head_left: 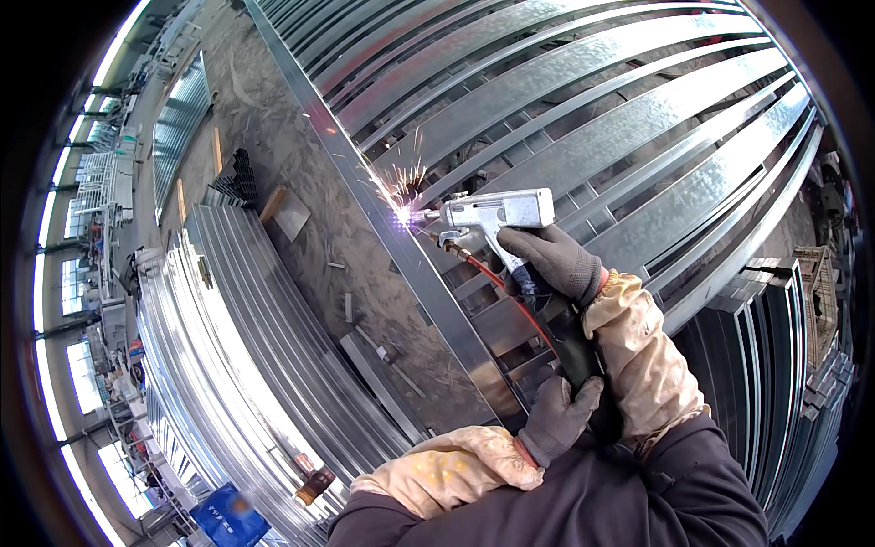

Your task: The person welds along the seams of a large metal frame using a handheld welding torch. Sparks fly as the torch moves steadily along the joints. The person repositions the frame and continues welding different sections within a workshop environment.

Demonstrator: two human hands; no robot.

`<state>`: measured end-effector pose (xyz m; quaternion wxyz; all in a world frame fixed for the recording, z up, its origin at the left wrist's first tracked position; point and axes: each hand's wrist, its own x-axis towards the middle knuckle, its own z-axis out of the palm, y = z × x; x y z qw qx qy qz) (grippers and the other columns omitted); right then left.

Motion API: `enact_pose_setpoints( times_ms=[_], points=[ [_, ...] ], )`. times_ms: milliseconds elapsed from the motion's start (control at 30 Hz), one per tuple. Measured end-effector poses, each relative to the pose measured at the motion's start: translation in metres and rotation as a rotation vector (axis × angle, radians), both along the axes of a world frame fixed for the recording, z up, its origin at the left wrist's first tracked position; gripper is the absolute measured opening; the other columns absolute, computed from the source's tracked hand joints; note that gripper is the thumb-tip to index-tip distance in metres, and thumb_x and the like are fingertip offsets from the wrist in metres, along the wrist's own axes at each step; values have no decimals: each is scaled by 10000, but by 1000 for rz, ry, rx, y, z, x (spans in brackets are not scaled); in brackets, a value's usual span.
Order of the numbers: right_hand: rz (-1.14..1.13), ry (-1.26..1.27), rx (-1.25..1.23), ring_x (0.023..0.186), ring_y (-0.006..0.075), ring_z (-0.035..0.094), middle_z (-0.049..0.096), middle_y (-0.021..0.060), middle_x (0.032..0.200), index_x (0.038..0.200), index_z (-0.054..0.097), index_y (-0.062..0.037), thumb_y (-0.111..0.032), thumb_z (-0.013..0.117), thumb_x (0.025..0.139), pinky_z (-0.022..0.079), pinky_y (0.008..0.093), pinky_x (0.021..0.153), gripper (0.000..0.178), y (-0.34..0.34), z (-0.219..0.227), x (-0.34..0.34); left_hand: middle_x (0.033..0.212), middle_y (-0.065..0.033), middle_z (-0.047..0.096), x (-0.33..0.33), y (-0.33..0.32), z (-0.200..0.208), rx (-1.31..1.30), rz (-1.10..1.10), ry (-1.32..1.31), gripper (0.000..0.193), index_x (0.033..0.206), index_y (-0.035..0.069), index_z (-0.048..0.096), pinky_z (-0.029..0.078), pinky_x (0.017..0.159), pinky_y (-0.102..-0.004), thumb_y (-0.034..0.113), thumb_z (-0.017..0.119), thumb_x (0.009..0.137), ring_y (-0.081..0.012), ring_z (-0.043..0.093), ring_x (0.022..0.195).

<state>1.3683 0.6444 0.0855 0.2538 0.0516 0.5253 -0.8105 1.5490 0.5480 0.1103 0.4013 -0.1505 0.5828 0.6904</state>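
My right hand (558, 260), in a grey glove, is wrapped round the grip of a silver pistol-shaped welding gun (499, 211). The gun's nozzle points left at a long metal edge rail (351, 173), where a bright arc (403, 217) throws orange sparks. A thin red hose (515, 296) runs back from the gun. Lower down, my left hand (561, 419), gloved too, is closed around the thick black cable (576, 351) behind the grip. Tan protective sleeves cover both forearms. The exact contact at the nozzle tip is lost in the glare.
Parallel galvanized metal bars (583, 137) join the rail and stretch to the upper right. Stacked metal profiles (273, 301) lie to the left, with offcuts (374, 346) on the dusty floor. More profiles (761, 365) stand at right. A blue bag (228, 517) sits at lower left.
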Motion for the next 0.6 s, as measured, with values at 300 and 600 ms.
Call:
enact_pose_setpoints(
  times_ms=[300, 600],
  points=[
    [-22, 106, 18, 715, 99, 606, 655, 82, 940, 1199, 541, 41, -259, 556, 958, 515, 235, 581, 385, 2, 5, 8, 588, 25, 515, 4, 2, 3, -68, -16, 27, 228, 767, 12, 573, 337, 451, -247, 179, 618, 915, -53, 428, 499],
    [-101, 221, 117, 785, 93, 601, 660, 77, 917, 1176, 555, 30, -259, 554, 961, 509, 246, 646, 360, 7, 4, 29, 622, 21, 526, 18, 0, 3, 95, -130, -28, 262, 743, 32, 566, 349, 476, -245, 215, 600, 927, -50, 429, 531]
  ],
)
